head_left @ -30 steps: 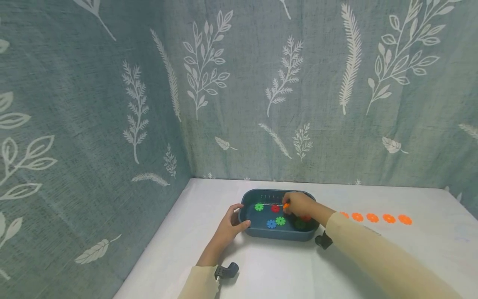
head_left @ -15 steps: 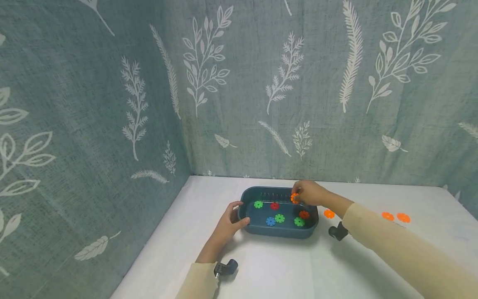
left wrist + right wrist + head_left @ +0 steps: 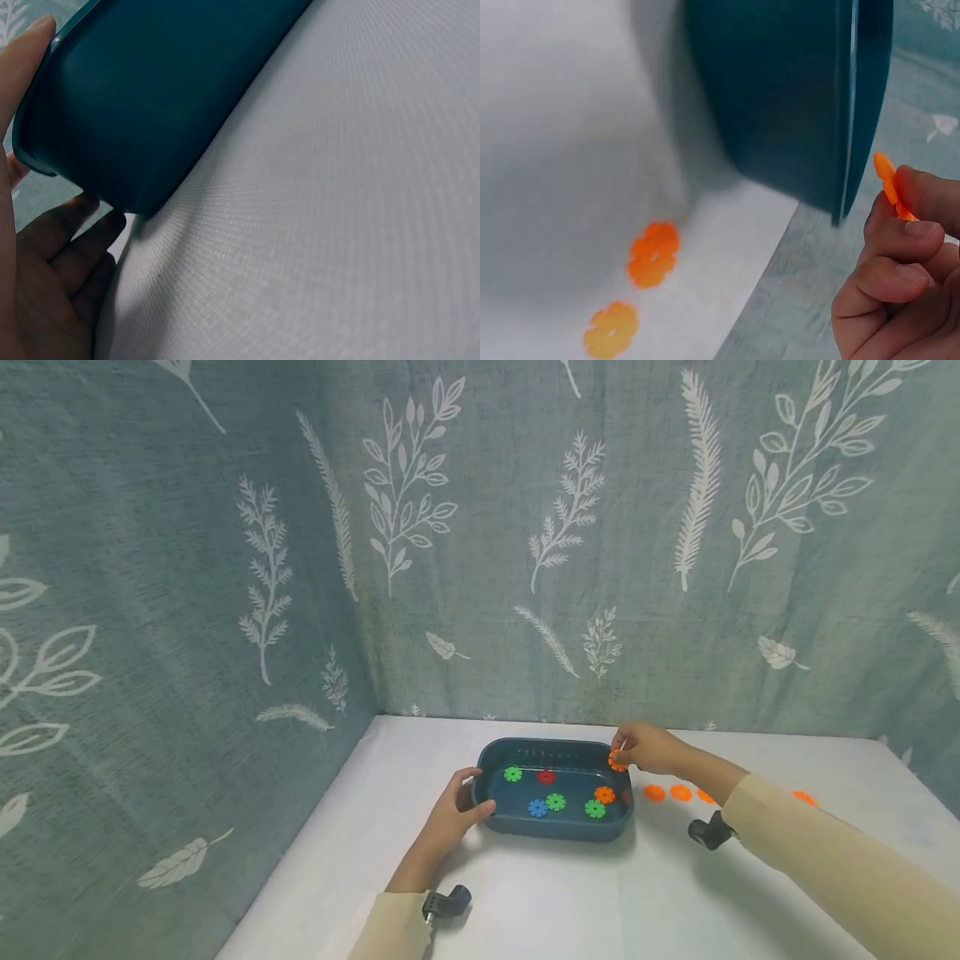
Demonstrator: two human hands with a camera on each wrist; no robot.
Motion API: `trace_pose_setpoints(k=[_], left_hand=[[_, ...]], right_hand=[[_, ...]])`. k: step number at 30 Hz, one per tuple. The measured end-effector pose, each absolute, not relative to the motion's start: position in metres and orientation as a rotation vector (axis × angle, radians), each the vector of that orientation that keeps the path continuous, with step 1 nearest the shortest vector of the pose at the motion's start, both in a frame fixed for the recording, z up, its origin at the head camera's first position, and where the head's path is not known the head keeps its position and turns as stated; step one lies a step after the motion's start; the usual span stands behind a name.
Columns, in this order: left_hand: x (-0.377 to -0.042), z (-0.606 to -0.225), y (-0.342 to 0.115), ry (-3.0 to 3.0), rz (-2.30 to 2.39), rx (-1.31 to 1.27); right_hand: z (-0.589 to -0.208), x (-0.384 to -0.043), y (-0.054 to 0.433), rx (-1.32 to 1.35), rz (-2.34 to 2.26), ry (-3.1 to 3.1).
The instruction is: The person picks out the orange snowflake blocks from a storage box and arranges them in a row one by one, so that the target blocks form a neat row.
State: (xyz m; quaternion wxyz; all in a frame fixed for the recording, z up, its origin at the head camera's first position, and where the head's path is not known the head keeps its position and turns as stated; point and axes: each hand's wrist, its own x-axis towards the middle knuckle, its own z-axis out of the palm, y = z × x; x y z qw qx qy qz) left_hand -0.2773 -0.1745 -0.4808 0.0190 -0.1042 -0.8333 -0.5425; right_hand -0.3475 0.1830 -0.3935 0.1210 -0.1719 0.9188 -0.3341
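A dark teal plastic tray (image 3: 551,829) stands on the white table. My left hand (image 3: 448,814) grips its left end, thumb at the rim; in the left wrist view the fingers (image 3: 71,240) touch its side. My right hand (image 3: 651,749) pinches an orange flower-shaped disc (image 3: 617,761) above the tray's far right corner. In the right wrist view that disc (image 3: 889,184) shows edge-on between thumb and finger. Inside the tray lie several similar discs, among them a red one (image 3: 546,777), a blue one (image 3: 537,808), a green one (image 3: 513,774) and an orange one (image 3: 604,795).
To the right of the tray, several orange discs (image 3: 681,792) lie in a row on the table, partly hidden by my right forearm. A leaf-patterned curtain (image 3: 495,543) stands behind the table and along its left side.
My right hand has lifted an orange disc from inside the tray and carried it right, to the tray's right rim. My left hand has stayed on the tray's left end.
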Motion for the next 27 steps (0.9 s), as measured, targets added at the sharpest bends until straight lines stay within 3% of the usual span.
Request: trace_pose_setpoints(k=[7, 27], left_hand=[[-0.286, -0.497, -0.178, -2.567, -1.709, -0.304], [-0.289, -0.497, -0.177, -2.569, -1.702, -0.304]], right_hand=[[-0.402, -0.339, 0.217, -0.431, -1.072, 2.682], [-0.423, -0.327, 0.305, -0.228, -1.162, 2.669]])
